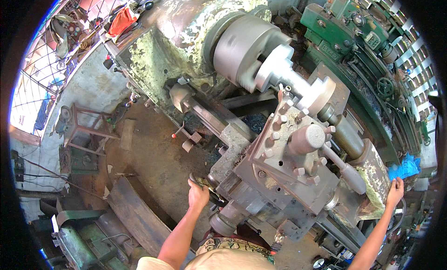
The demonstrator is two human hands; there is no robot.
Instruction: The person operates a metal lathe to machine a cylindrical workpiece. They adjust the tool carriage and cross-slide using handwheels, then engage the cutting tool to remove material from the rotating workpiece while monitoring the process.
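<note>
My left hand is closed round the dark rim of a handwheel on the front of a lathe carriage. My right hand is at the end of the tailstock, fingers stretched up beside a crumpled blue plastic bag. Between my arms sits the square tool post, with several bolts and a clamping lever. Beyond it a shiny stepped metal workpiece is held in the big chuck, its far end toward the tailstock. Its surface looks blurred.
The worn headstock fills the top, with an orange cloth on it. A green machine stands at the far right. A metal stand, a curved metal plate and green machinery lie left.
</note>
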